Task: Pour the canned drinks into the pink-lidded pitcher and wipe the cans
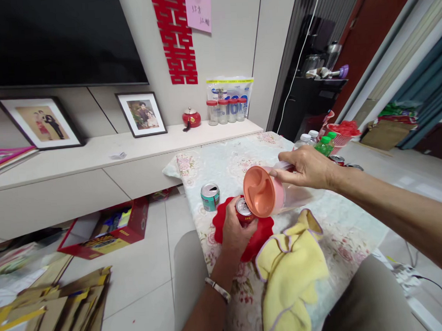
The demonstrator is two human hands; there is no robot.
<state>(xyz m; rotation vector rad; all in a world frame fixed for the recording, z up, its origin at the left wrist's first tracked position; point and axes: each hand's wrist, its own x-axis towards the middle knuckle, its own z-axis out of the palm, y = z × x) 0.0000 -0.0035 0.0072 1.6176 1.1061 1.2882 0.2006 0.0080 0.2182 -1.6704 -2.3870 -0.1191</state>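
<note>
My left hand (236,231) is wrapped round a red can (243,209) that stands over a red scalloped mat (223,215). In my right hand (304,168) is the handle of a clear pitcher (293,196) with an orange-pink top (261,190). The pitcher is tilted on its side, its top facing left, right beside the can's top. Whether any liquid flows cannot be made out. Left of the mat stands a green can (210,197) with an open tab hole. A yellow cloth (295,275) lies crumpled in front, partly over the mat.
Bottles with green caps (324,145) and more cans (337,160) stand at the table's right back. Behind the flowered tablecloth (224,160) runs a white cabinet (105,147) with frames and jars. A red box (109,230) is on the floor at left.
</note>
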